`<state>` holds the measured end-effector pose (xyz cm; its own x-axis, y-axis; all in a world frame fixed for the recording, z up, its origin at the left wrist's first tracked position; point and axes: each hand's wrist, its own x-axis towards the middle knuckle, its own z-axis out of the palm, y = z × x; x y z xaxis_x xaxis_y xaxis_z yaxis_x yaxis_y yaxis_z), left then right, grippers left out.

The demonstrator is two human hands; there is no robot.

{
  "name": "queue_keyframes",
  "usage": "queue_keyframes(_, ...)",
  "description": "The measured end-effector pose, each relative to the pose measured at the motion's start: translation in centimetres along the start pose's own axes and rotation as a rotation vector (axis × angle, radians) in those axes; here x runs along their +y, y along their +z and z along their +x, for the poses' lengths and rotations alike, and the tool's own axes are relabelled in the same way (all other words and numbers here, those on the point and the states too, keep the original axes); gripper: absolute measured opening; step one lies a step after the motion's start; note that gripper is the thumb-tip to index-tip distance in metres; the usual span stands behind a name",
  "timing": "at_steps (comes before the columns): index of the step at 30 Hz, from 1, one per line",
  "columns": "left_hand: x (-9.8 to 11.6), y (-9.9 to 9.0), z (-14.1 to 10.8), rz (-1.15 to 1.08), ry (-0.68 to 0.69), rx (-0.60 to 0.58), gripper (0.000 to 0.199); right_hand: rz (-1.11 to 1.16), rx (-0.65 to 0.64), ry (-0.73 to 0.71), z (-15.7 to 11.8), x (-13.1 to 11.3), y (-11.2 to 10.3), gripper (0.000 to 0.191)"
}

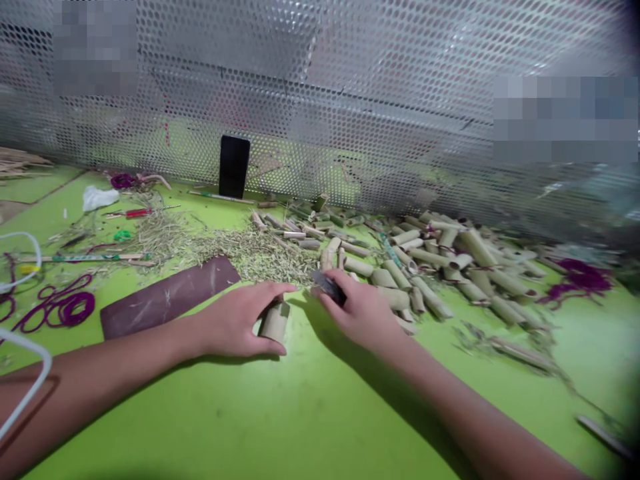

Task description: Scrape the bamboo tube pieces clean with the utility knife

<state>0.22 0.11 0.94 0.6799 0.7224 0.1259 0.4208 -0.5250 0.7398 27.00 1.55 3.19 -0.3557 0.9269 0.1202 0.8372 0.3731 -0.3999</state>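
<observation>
Green shows across the whole counter (280, 420) as I watch through the head camera. My left grip (227, 323) is closed around a short tube (275, 323), forefinger on its far side and thumb on its near side; I cannot tell whether the tube touches the counter. My right grip (367, 310) is clenched on a dark knife (329, 288), its tip pointing left, apart from the tube. More tubes (477, 250) lie heaped beyond the right grip and out to its right. Shavings (260, 257) spread beyond the left grip, and a brown sheet (170, 297) lies just past my left wrist. Farther left of that grip I see coiled purple yarn (77, 310). Straight out past the left grip, a phone (234, 167) leans upright against the metal mesh (310, 100).
</observation>
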Motion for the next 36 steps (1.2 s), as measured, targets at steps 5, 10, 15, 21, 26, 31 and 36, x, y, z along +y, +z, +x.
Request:
queue_keyframes(5, 0.0, 0.1, 0.1, -0.011, -0.011, 0.001, 0.088, -0.057, -0.125, -0.194, -1.4, -2.3, 0.7, 0.031)
queue_keyframes(10, -0.1, 0.2, 0.0, 0.006, 0.019, 0.010, 0.085, -0.243, -0.232, -0.231, -1.7, -4.1, 1.3, 0.027)
queue_keyframes(15, -0.2, 0.1, 0.2, 0.018, 0.045, 0.000, 0.084, -0.293, -0.262, -0.196, -1.3, -5.0, 1.3, 0.025)
queue_keyframes(21, -0.1, -0.1, 0.3, 0.023, 0.033, 0.006, 0.087, -0.317, -0.296, -0.171, -1.1, -5.3, 1.1, 0.023)
queue_keyframes(26, -0.2, 0.1, 0.3, 0.050, 0.045, 0.010, 0.085, -0.309, -0.302, -0.181, -1.1, -5.1, 1.0, 0.022)
queue_keyframes(31, -0.5, 0.2, 0.2, 0.092, 0.061, 0.018, 0.072, -0.263, -0.315, -0.172, -1.1, -4.6, 1.0, 0.022)
queue_keyframes(36, -0.5, 0.1, 0.1, 0.103, 0.068, 0.025, 0.064, -0.213, -0.351, -0.158, -1.0, -4.0, 0.9, 0.024)
